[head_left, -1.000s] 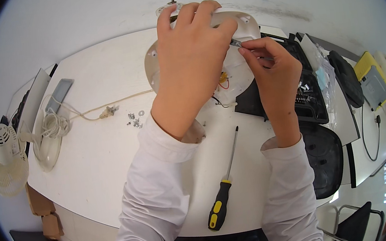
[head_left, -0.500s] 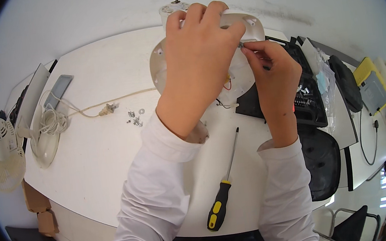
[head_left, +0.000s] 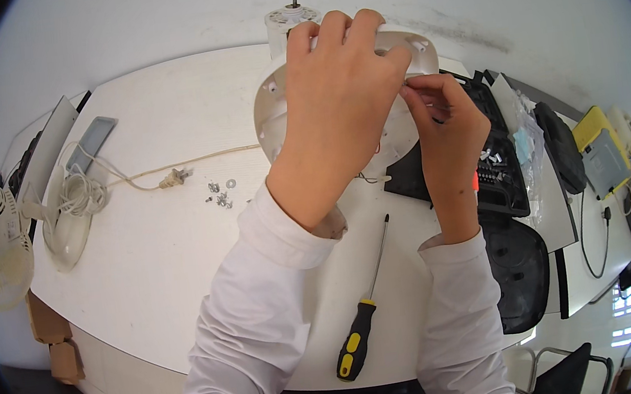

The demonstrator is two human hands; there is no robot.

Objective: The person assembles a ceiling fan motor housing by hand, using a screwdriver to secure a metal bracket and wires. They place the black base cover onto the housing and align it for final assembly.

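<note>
**Gripping a cream shell (head_left: pixel 270 116) in the left hand (head_left: pixel 346 91), pinching close by with the right hand (head_left: pixel 449 114)**

Curls the left fingers over the top rim of the shell, thumb bent toward the right. Presses thumb and forefinger of the right hand together on a small metal piece (head_left: pixel 403 83), just beneath the left thumb and almost hidden between the fingertips.

Shows less of that piece than a second ago. Holds the shell a little farther right in view, and reveals more of the white motor (head_left: pixel 292 17) behind it, vented top and upright dark shaft included. Leaves the screwdriver (head_left: pixel 358 341) and the loose screws (head_left: pixel 218 196) lying as before.

Looks smooth, rounded and off-white, with the shell's hollow side toward the viewer and small holed posts near its rim. Sits over the far part of the white table (head_left: pixel 146 296), near the wall; cannot tell whether resting or held clear, with the left hand in front. Shows a bit of red wire (head_left: pixel 378 146) low down, near a pale connector (head_left: pixel 384 179). Has the black toolbox (head_left: pixel 497 167) to the right, beyond the right hand.
</note>
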